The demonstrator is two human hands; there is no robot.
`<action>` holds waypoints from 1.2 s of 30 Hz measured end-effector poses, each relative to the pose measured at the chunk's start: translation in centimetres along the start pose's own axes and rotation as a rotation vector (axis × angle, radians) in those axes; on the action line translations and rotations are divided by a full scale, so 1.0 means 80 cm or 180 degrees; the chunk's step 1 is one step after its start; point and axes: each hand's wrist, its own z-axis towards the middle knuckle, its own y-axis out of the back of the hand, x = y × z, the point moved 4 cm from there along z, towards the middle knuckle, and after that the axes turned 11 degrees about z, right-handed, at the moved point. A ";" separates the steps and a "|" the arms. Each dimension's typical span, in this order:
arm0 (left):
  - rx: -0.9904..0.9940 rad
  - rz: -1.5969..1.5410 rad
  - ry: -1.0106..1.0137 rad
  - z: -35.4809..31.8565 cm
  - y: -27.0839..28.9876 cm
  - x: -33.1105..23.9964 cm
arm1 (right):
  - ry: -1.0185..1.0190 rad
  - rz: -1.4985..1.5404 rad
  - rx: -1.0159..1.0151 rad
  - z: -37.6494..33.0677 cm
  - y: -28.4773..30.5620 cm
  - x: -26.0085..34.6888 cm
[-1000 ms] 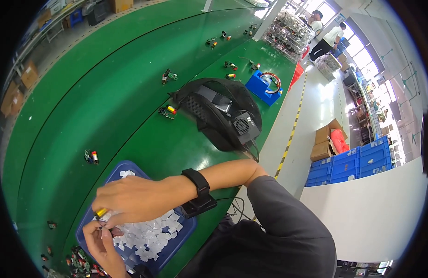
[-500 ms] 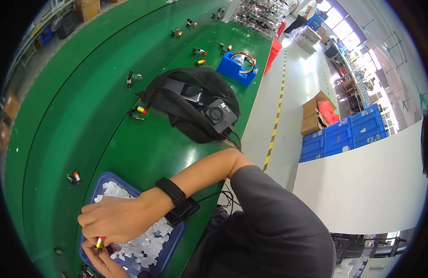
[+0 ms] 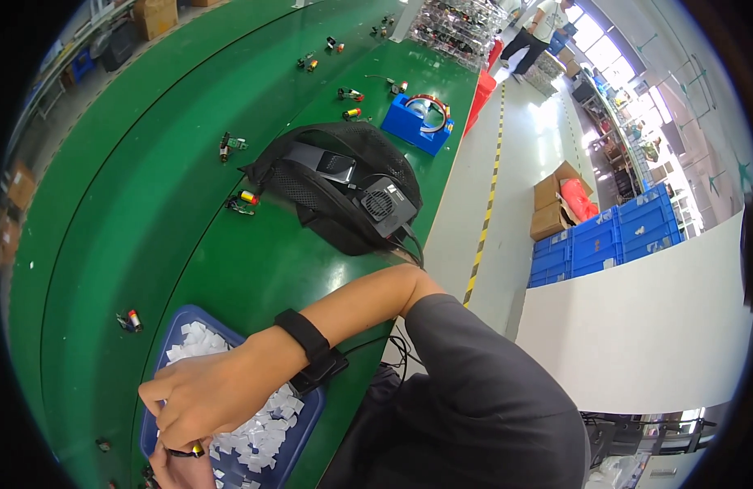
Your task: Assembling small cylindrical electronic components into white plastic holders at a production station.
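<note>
My right hand (image 3: 203, 401), with a black band (image 3: 301, 334) on its wrist, reaches over a blue tray (image 3: 299, 436) with its fingers bent down and closed. Just below it, my left hand (image 3: 183, 471) shows only in part at the lower edge, its fingers closed too. Pinched where the two hands meet is a small yellow-ended cylindrical part (image 3: 198, 450) with something dark beside it; the fingers cover most of it. Many small white paper-like pieces (image 3: 266, 432) lie in the tray under and beside my hands.
Small red-and-yellow cylinders with boards or wires (image 3: 134, 319) lie scattered on the green table (image 3: 287, 269). Farther off are a black mesh bag (image 3: 311, 196) with grey devices and a blue holder (image 3: 413, 126) with a ring. Blue crates (image 3: 596, 244) stand right; a person (image 3: 543, 24) is far back.
My right hand has turned and shifted slightly down over my left. The cylindrical part has tilted from nearly upright and is more covered. The far person has moved.
</note>
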 end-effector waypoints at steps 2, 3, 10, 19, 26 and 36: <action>0.0379 -0.0398 -0.0082 0.017 0.002 0.004 | -0.0088 -0.0086 -0.0052 0.000 0.007 0.000; 0.0507 -0.0601 -0.0140 0.014 0.000 0.003 | -0.0166 -0.0125 -0.0107 0.003 0.007 0.000; -0.0255 0.0771 -0.0692 -0.012 -0.030 -0.011 | -0.0302 0.0061 -0.0074 0.019 0.017 0.008; 0.0502 0.1302 -0.0874 -0.003 -0.040 -0.008 | -0.0709 -0.0383 0.0300 0.028 0.006 0.020; 0.0296 0.1424 -0.0915 -0.015 -0.042 -0.028 | -0.0885 -0.0745 0.0239 0.037 0.005 0.016; 0.0100 0.1495 -0.1066 -0.016 -0.052 -0.034 | -0.0627 -0.0813 0.0024 0.047 0.010 0.019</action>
